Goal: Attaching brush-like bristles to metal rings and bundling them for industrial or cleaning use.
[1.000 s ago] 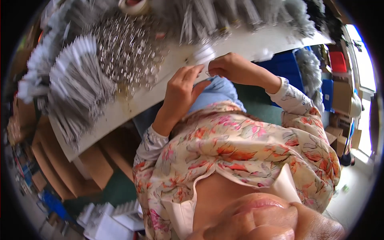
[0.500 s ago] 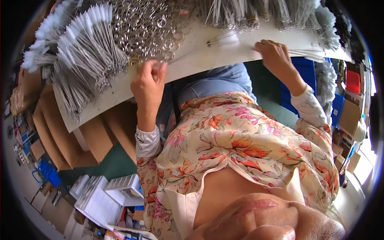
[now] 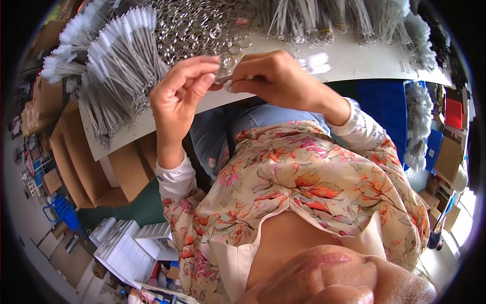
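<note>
In front of my waist, over the table's near edge, my two hands come together. My left hand [image 3: 183, 93] is closed at the thumb and fingertips, around a small metal ring [image 3: 227, 84] that is partly hidden. My right hand [image 3: 278, 76] is curled with its fingertips at the same ring. Thin wire shows at its fingers, and blurred white bristles [image 3: 317, 63] stick out behind it, so it seems to hold a thin wire brush whose middle is hidden. Beyond my hands lies a heap of loose metal rings [image 3: 195, 28].
Bundled wire brushes with white bristles [image 3: 121, 55] lie on the table [image 3: 354, 67] at left. More brush bundles [image 3: 324, 17] line its far right side. Below the left edge stand open cardboard boxes [image 3: 93, 167]. A blue bin [image 3: 382, 104] is at right.
My right hand has moved left from the table's right side to meet my left hand. The bristles have shifted right and nearer, and a ring shows between my fingertips.
</note>
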Demonstrator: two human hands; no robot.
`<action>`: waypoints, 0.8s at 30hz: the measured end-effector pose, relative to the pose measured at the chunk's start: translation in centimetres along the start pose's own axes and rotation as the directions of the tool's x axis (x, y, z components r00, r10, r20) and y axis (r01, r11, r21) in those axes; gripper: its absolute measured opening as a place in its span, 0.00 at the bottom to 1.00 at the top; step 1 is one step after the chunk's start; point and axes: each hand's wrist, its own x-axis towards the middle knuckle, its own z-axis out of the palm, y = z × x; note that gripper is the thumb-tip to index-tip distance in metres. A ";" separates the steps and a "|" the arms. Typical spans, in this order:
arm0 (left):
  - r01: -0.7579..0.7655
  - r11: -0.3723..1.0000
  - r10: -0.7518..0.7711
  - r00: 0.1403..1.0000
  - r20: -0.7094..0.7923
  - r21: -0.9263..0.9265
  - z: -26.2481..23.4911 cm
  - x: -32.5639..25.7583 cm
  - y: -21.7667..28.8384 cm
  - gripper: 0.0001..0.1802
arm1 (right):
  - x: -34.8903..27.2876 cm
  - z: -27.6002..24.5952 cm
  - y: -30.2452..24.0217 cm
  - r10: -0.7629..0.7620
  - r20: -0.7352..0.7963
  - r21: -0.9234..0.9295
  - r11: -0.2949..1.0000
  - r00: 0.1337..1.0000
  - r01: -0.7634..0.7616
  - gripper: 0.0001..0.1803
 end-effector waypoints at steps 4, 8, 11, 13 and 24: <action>-0.019 0.992 0.030 0.996 0.088 -0.122 -0.1 0.6 1.5 0.09 | -0.4 -1.0 -1.1 0.083 0.023 0.141 0.986 0.996 -0.086 0.07; -0.042 0.994 0.053 0.993 0.109 -0.101 -0.1 1.0 2.2 0.12 | -0.7 -1.1 -1.8 0.227 0.090 0.287 0.926 0.970 -0.244 0.09; -0.153 0.986 0.161 0.977 0.138 -0.071 -0.4 1.0 1.2 0.12 | -0.5 -1.5 -2.2 0.304 0.169 0.388 0.854 0.937 -0.347 0.11; -0.085 0.985 0.096 0.993 0.066 -0.151 0.6 0.6 1.5 0.13 | -0.7 -1.5 -1.8 0.343 0.275 0.423 0.796 0.898 -0.433 0.11; -0.367 0.891 0.418 0.893 -0.167 0.269 2.5 0.8 1.8 0.17 | 0.7 -0.4 -3.2 0.388 -0.070 0.728 0.650 0.919 -0.219 0.09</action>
